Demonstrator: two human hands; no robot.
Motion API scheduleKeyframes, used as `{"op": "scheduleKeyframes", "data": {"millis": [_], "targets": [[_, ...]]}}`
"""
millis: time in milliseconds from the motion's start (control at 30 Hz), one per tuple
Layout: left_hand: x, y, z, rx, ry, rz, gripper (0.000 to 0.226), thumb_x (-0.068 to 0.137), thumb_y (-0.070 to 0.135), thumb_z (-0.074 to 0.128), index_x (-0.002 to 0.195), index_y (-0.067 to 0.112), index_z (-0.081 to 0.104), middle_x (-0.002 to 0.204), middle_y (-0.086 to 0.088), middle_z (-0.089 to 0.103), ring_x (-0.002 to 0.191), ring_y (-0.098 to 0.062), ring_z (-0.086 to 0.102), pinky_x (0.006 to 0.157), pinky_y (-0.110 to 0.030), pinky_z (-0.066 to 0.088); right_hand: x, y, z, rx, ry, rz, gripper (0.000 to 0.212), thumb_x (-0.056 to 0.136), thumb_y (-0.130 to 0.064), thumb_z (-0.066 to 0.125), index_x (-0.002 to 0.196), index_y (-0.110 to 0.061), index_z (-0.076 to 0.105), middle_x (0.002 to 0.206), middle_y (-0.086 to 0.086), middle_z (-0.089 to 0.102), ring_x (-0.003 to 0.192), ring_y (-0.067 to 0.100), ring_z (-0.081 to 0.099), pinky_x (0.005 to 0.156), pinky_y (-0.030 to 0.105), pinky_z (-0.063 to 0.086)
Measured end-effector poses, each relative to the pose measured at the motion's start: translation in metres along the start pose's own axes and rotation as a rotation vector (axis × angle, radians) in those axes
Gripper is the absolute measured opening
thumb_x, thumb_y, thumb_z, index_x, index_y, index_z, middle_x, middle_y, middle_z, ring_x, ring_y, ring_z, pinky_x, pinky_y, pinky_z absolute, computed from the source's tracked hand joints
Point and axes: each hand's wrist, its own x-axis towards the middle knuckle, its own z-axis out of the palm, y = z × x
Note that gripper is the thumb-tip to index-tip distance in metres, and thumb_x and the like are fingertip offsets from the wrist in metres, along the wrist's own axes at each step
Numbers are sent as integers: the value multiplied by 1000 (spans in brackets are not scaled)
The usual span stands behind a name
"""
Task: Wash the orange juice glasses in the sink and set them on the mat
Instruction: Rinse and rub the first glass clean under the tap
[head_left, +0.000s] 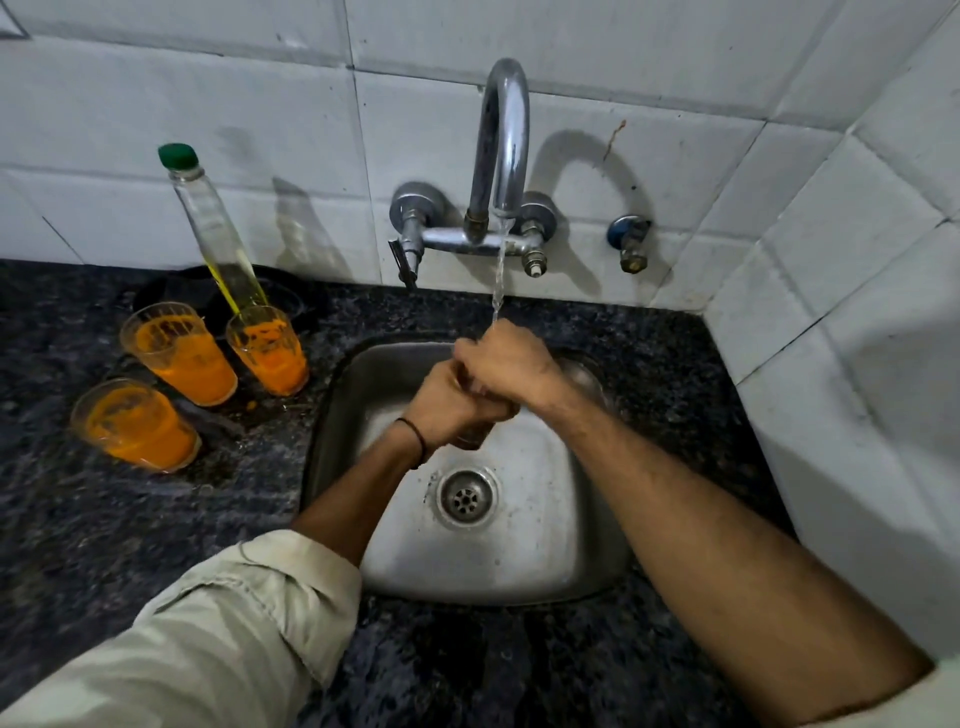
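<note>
Granite counter (104, 519): three orange glasses (182, 358), one bottle (218, 228); left hand (447, 405), right hand (511, 369) grip clamped round one glass (470, 440).

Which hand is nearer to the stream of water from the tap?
Right. The right hand is directly under the stream, which lands on it; the left hand sits lower, to the stream's left, gripping a glass.

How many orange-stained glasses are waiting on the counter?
3, on the counter left of the sink: front glass, middle glass behind it, back glass by the bottle. A fourth glass, mostly hidden, appears held between left hand and right hand.
</note>
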Motion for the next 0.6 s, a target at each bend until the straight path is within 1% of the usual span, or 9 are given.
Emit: {"op": "scheduleKeyframes", "data": {"millis": [67,100,200,267,300,367,433,533,600], "targets": [[6,-2,-2,204,128,86,24,71,14,81,88,16,64,72,-4,71,60,-11,65,53,-25,55,0,5,13,-12,58,4,42,100,-42,50,69,-16,61,68,0,63,60,14,57,54,27,39],[8,-6,-7,286,144,132,32,68,17,83,93,19,63,78,2,71,66,-7,66,60,-24,56,-1,10,15,26,18,-60,42,100,-42,49,69,-17,62,70,-1,65,61,12,58,55,28,40],[13,-12,-29,494,40,214,64,60,31,87,115,19,57,105,7,67,94,-9,63,87,-29,53,-13,36,7,54,-269,-406,31,102,-31,52,73,-27,60,75,-10,61,66,-2,55,63,22,41],[14,-8,-40,567,-30,230,69,54,38,87,114,23,56,107,4,67,97,-13,63,86,-32,52,-15,60,3,3,-318,-564,19,104,-31,52,98,-23,69,95,-11,67,85,-4,60,79,23,49],[14,-4,-41,592,-51,236,65,53,38,87,109,26,56,103,5,67,94,-14,63,84,-33,52,-16,70,6,36,-293,-582,22,104,-31,53,109,-19,70,104,-9,69,93,-1,62,86,24,51],[14,7,-40,665,-50,206,57,52,43,84,99,32,53,96,8,65,88,-15,63,76,-36,52,-23,73,14,352,-244,-463,21,103,-27,55,109,-15,71,101,-6,69,91,-2,63,85,21,50],[11,20,-32,843,-6,154,49,59,46,80,97,32,52,94,6,64,85,-19,62,70,-34,47,-26,61,29,712,-86,-290,23,101,-26,58,98,-9,72,89,-1,70,81,2,65,80,22,53],[9,39,-11,1189,30,153,52,69,48,75,112,27,56,107,-2,69,97,-27,66,76,-36,48,-11,40,51,1146,255,187,31,93,-31,70,78,-4,71,73,6,71,68,14,67,67,30,56],[9,50,-4,1266,-46,151,48,75,51,71,113,23,59,109,-3,69,98,-25,65,81,-36,47,4,40,59,1347,245,497,22,86,-28,73,72,-11,70,77,9,69,71,23,66,67,40,58]]}}
